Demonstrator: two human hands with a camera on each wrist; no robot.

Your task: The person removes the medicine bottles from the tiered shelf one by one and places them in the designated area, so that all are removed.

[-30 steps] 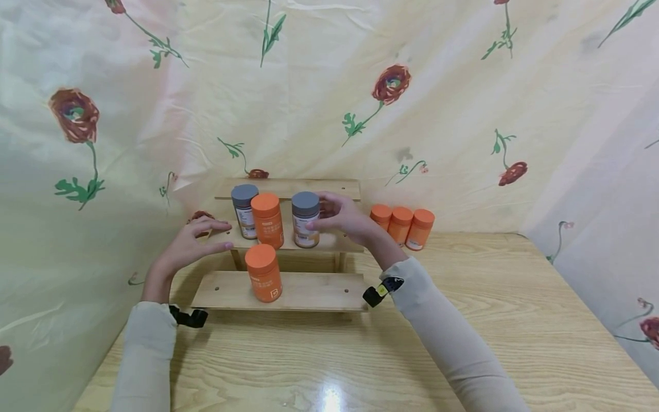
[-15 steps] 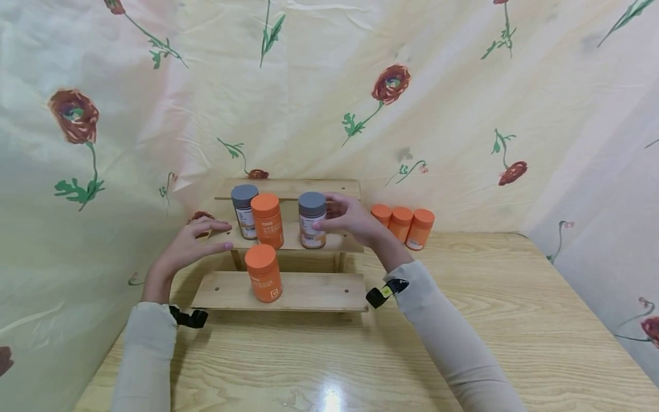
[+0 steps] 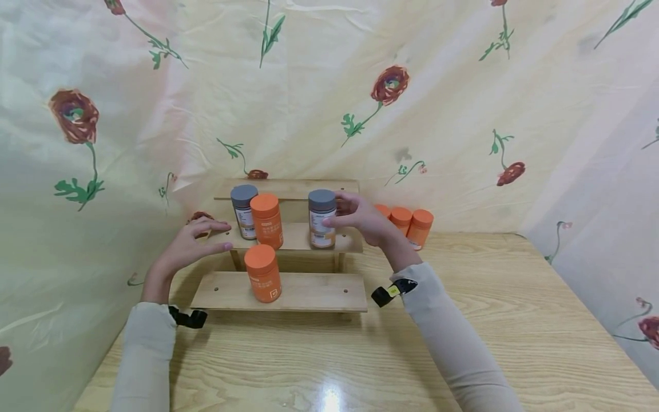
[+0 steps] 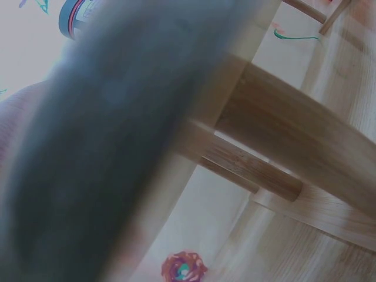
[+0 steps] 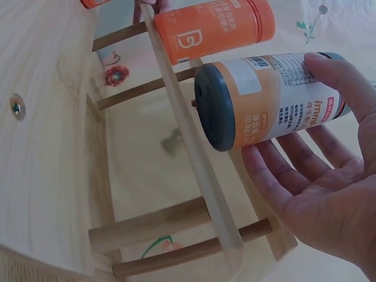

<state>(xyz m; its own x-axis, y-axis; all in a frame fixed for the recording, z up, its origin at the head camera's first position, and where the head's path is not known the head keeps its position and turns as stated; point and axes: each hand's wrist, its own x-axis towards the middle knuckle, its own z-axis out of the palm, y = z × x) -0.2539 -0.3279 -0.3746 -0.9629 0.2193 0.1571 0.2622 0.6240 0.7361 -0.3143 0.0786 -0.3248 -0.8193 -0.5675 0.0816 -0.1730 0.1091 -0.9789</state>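
Observation:
My right hand [image 3: 362, 220] holds a grey-lidded supplement bottle [image 3: 322, 220] upright at the right part of the middle shelf [image 3: 296, 234]. In the right wrist view the thumb lies across the label of this bottle [image 5: 276, 97], the fingers are on its other side, and its dark base shows. My left hand [image 3: 193, 243] is at the left end of the middle shelf, thumb and fingers apart, nothing between them. Close to it stand another grey-lidded bottle [image 3: 245, 213] and an orange bottle [image 3: 267, 223]. A dark blurred shape covers much of the left wrist view.
One orange bottle [image 3: 264, 274] stands on the lower shelf [image 3: 314, 289] of the wooden rack. Several more orange bottles [image 3: 419, 229] stand on the table [image 3: 489, 297] to the right, partly behind my right arm. A flowered cloth [image 3: 309, 103] hangs behind the rack.
My right hand has moved the grey-lidded bottle to the right along the middle shelf, away from the orange bottle. The left hand has stayed in place.

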